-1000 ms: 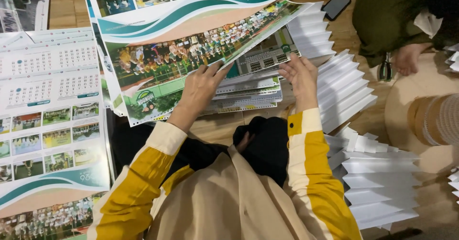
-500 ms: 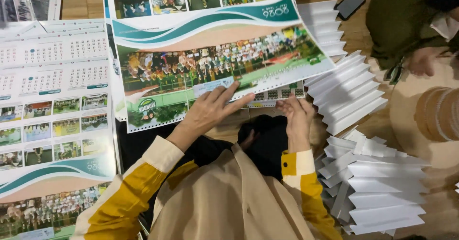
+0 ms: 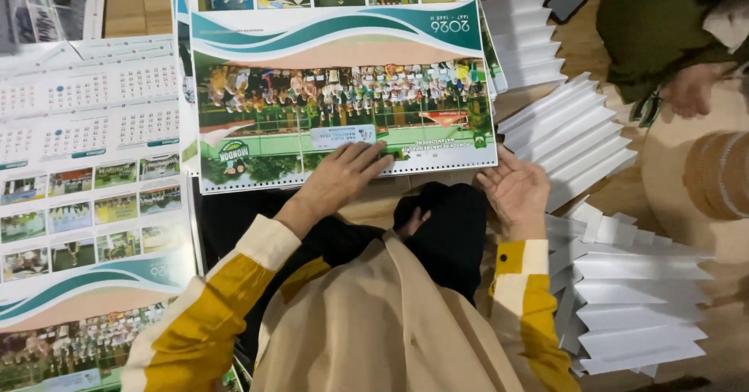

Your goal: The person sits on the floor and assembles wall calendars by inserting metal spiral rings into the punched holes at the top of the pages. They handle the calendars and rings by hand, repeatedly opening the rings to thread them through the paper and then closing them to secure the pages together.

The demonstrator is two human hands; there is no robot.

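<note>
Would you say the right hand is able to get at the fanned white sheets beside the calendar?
Probably yes: the right hand rests at the calendar's lower right corner, and the fanned white sheets lie just beyond it with nothing in between.

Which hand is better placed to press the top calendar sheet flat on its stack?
Left. The left hand already lies palm-down on the calendar sheet near its bottom edge; the right hand is palm-up at the sheet's corner, mostly off it.
</note>
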